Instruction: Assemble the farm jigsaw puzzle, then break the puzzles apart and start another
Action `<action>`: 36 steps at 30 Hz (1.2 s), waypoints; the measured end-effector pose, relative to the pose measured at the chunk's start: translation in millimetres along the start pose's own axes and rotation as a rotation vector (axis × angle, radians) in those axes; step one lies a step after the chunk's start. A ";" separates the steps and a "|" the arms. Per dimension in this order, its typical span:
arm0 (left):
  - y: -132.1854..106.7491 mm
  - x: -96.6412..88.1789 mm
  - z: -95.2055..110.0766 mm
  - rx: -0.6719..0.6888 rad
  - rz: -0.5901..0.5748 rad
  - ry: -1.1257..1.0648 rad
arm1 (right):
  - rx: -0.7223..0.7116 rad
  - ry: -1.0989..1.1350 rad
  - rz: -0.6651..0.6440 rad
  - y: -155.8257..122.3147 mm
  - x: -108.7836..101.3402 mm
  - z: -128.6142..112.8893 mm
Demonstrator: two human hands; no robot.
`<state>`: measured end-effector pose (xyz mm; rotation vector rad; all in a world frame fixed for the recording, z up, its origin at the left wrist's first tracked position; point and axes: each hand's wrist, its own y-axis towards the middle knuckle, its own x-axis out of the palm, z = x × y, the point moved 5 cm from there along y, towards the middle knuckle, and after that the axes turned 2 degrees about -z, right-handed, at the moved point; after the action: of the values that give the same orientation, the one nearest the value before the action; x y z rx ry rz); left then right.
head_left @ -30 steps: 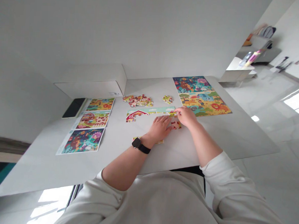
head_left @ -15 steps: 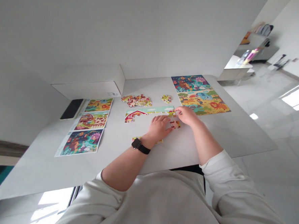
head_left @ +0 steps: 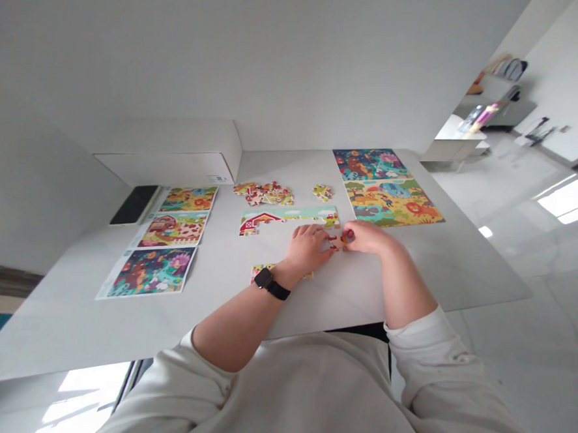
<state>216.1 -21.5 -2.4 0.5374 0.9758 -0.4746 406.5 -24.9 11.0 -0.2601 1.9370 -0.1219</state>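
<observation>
Head view: on the pale table (head_left: 363, 289), a red-and-pink puzzle section (head_left: 335, 239) lies between the two hands. The left hand (head_left: 306, 249) rests palm down, fingers loosely spread, gripping nothing; its wrist, with a watch (head_left: 264, 278), partly hides a lower strip (head_left: 257, 271). The right hand (head_left: 365, 238) bends its fingers close at the section's far edge; whether they pinch a piece, I cannot tell. Beyond lie a barn strip (head_left: 289, 213), a loose pile (head_left: 265, 193) and a small cluster (head_left: 322, 192). Picture sheets (head_left: 163, 227), a phone (head_left: 135, 204) and a white box (head_left: 169, 165) stand left.
</observation>
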 end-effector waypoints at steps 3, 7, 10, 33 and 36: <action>-0.7 -1.2 1.9 -0.001 -0.004 0.037 | 0.008 -0.036 -0.030 -0.8 0.2 -3.0; -1.1 -3.2 3.0 -0.016 -0.018 0.069 | 0.059 -0.022 -0.034 -2.9 -2.0 -7.5; -0.9 -3.3 2.6 -0.020 -0.033 0.087 | 0.087 -0.024 -0.022 -4.5 -4.7 -11.2; -2.6 -2.4 5.3 0.070 -0.068 0.072 | 0.087 -0.023 0.066 -0.2 -6.9 -17.0; -2.9 -3.2 6.8 0.087 -0.072 0.060 | 0.084 -0.017 0.068 -0.6 -6.8 -18.2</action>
<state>217.2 -27.6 2.8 0.5985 1.0376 -0.5697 392.2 -24.6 24.1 -0.1390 1.9162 -0.1548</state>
